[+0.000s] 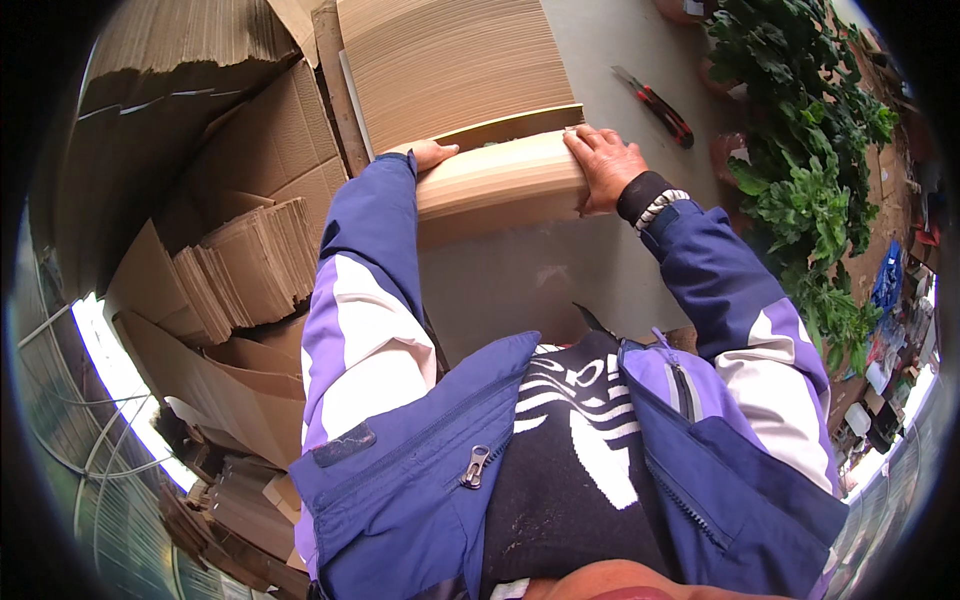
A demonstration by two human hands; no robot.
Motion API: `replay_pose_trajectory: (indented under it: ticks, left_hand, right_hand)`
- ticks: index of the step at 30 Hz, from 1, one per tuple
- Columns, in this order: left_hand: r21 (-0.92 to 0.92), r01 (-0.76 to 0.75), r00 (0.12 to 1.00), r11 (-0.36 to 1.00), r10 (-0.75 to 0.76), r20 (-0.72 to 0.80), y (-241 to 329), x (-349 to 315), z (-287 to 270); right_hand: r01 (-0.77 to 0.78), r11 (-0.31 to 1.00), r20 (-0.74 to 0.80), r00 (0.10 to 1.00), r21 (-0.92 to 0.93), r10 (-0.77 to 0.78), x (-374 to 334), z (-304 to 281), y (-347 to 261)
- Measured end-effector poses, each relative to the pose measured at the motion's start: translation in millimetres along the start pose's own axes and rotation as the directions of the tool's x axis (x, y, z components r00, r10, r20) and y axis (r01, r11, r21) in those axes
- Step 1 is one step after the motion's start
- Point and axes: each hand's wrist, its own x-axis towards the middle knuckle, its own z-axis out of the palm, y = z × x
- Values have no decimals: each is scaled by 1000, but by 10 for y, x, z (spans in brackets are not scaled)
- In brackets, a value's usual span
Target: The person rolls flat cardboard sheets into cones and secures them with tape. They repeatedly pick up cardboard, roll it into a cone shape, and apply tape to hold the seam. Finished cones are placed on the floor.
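Both my hands grip the two ends of a bundle of flat cardboard sheets [503, 185], which stands on edge on the grey table [490, 285]. At its left end is my left hand [433, 154], its thumb lying along the top edge and the other fingers hidden. My right hand [607, 168] wraps round the right end, fingers over the far top corner. Just beyond the bundle, a narrow dark gap parts it from a long row of upright cardboard sheets [450, 65]. To the right of that row lies a box cutter [655, 108] with a red and black handle, blade out.
Leafy green plants [800, 190] line the table's right side. At the left stand large flattened cartons [190, 40] and a smaller bundle of cardboard pieces [250, 265]. A narrow brown strip [340, 90] runs along the left of the long row.
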Motion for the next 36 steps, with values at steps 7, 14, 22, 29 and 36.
replay_pose_trajectory:
  ticks: [7, 14, 22, 29, 36]
  left_hand:
    - [182, 72, 995, 981, -84, 57, 34, -101, -182]
    - [525, -236, 869, 818, 420, -263, 227, -158, -178]
    - [324, -501, 811, 803, 566, -149, 1536, -639, 337]
    - [313, -471, 804, 825, 547, -233, 1586, -655, 439]
    - [-40, -408, 909, 912, 410, 70, 891, -403, 117]
  right_hand:
    - [24, 998, 58, 998, 58, -27, 115, -62, 102]
    - [50, 994, 43, 998, 96, -55, 171, -63, 169]
    - [58, 994, 76, 995, 97, -65, 263, -60, 208]
    - [-17, 997, -140, 990, -71, 7, -200, 318, 99]
    - [63, 998, -271, 961, 5, -59, -250, 465, 155]
